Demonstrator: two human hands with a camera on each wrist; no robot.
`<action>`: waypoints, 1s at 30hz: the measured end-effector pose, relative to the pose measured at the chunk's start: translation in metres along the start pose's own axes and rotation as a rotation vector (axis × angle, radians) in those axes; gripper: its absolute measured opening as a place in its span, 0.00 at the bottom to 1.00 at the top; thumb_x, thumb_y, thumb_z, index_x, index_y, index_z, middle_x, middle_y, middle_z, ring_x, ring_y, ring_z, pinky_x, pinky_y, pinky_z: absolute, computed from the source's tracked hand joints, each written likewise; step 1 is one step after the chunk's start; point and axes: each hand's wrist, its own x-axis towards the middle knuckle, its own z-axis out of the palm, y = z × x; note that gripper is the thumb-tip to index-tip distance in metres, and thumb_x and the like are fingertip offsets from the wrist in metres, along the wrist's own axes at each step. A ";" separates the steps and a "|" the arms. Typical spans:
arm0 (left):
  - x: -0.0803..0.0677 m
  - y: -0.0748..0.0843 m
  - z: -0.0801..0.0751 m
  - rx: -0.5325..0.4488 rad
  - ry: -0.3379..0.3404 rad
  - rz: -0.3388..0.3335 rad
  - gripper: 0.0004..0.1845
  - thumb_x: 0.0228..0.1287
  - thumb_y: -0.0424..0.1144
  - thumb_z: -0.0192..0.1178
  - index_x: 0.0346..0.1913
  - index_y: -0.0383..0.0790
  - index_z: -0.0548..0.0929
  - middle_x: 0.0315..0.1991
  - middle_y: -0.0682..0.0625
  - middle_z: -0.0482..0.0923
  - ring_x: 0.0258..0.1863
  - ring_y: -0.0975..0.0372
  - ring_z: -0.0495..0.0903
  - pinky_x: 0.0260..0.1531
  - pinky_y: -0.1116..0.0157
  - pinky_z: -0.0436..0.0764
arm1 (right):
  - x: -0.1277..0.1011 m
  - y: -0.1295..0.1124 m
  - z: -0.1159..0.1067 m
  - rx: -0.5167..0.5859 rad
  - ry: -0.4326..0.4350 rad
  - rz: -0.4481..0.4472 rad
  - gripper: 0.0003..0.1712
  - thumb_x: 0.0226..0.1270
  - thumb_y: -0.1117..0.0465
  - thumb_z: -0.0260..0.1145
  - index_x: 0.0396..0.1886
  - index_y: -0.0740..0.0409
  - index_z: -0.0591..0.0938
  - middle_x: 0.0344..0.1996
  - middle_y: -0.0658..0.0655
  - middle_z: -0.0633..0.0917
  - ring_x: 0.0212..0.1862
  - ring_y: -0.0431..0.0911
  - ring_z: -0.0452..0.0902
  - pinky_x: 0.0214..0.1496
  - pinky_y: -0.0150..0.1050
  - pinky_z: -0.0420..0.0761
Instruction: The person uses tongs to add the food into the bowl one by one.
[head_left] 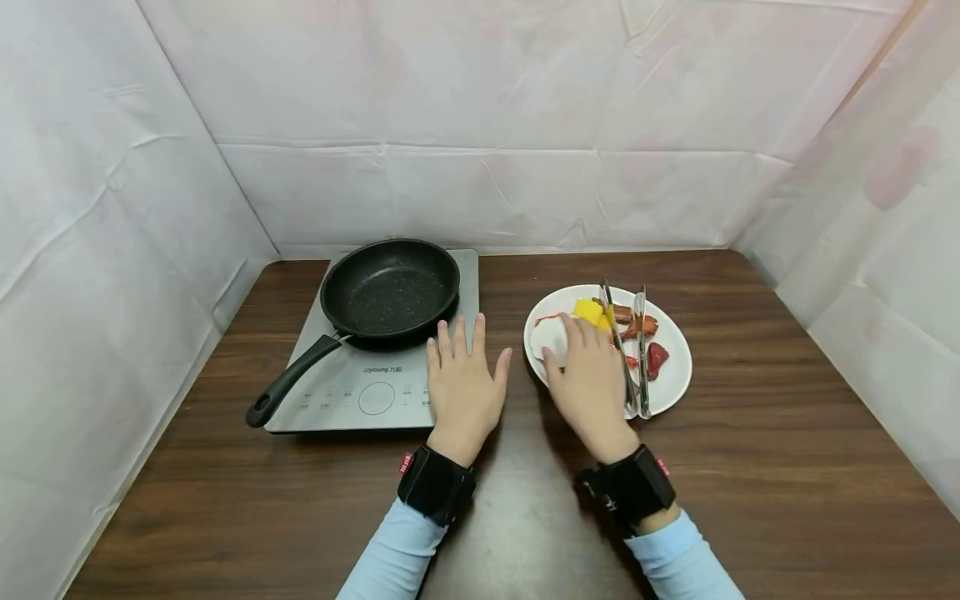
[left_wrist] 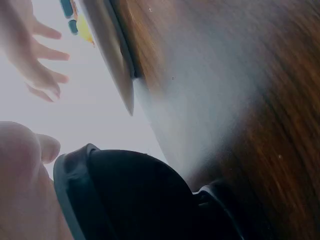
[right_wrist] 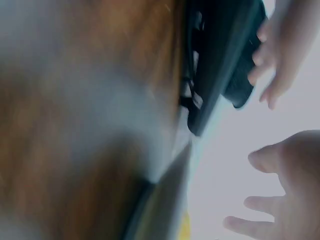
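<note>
Dark wood grain runs across the table (head_left: 750,467) where both my hands are at work, light blue sleeves (head_left: 397,558) and black wrist straps (head_left: 437,483) showing below them. My left hand (head_left: 463,379) lies flat with its fingers straight and spread, its fingertips (head_left: 457,331) over the near right corner of the grey cooktop (head_left: 360,392) and its heel at the table's edge of that slab. On the cooktop sits a black frying pan (head_left: 390,287), its handle (head_left: 288,382) pointing toward the near left. My right hand (head_left: 592,375) reaches over the near left side of a white plate (head_left: 671,367), which sits just right of the cooktop; my fingers are straight and close together, laid over a pale white piece of food (head_left: 547,336), with the thumb at the plate's rim. Whether the fingers press that piece or only cover it, I cannot tell. Farther back on the plate lie a yellow piece (head_left: 590,312), reddish-brown strips (head_left: 637,323) and a red piece (head_left: 656,357), and metal tongs (head_left: 637,350) rest across the plate, just beside my right hand. The wrist views are blurred, showing only wood, a grey edge and fingers held apart (left_wrist: 45,55).
</note>
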 end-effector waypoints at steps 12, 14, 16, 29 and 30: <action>0.010 0.000 -0.002 -0.006 0.035 0.036 0.37 0.79 0.62 0.40 0.81 0.45 0.58 0.78 0.39 0.61 0.81 0.43 0.52 0.79 0.47 0.53 | 0.027 0.061 -0.055 -0.148 -0.201 0.240 0.48 0.75 0.37 0.56 0.57 0.87 0.66 0.48 0.81 0.72 0.54 0.74 0.69 0.54 0.64 0.72; 0.011 0.000 -0.001 0.000 0.060 0.057 0.36 0.79 0.61 0.42 0.80 0.45 0.59 0.78 0.39 0.62 0.81 0.43 0.54 0.79 0.47 0.54 | 0.029 0.065 -0.057 -0.147 -0.312 0.265 0.52 0.75 0.34 0.53 0.58 0.89 0.65 0.49 0.83 0.72 0.54 0.75 0.72 0.53 0.64 0.74; 0.009 -0.001 0.000 0.008 0.080 0.075 0.36 0.79 0.61 0.43 0.79 0.44 0.61 0.77 0.39 0.64 0.80 0.43 0.56 0.78 0.47 0.56 | 0.029 0.068 -0.059 -0.149 -0.402 0.280 0.54 0.74 0.33 0.52 0.59 0.89 0.66 0.50 0.84 0.74 0.52 0.74 0.75 0.51 0.63 0.77; 0.009 -0.009 -0.020 0.078 0.201 0.137 0.28 0.79 0.58 0.47 0.67 0.39 0.74 0.60 0.42 0.75 0.58 0.49 0.73 0.54 0.53 0.73 | 0.029 0.071 -0.059 -0.109 -0.621 0.299 0.44 0.73 0.36 0.56 0.56 0.79 0.76 0.38 0.68 0.84 0.34 0.54 0.79 0.29 0.44 0.75; 0.011 -0.012 -0.025 0.080 0.218 0.131 0.27 0.79 0.57 0.48 0.64 0.39 0.76 0.58 0.42 0.76 0.56 0.49 0.73 0.52 0.53 0.73 | 0.029 0.070 -0.059 -0.107 -0.627 0.296 0.45 0.73 0.36 0.56 0.59 0.80 0.74 0.40 0.69 0.84 0.34 0.54 0.79 0.29 0.44 0.75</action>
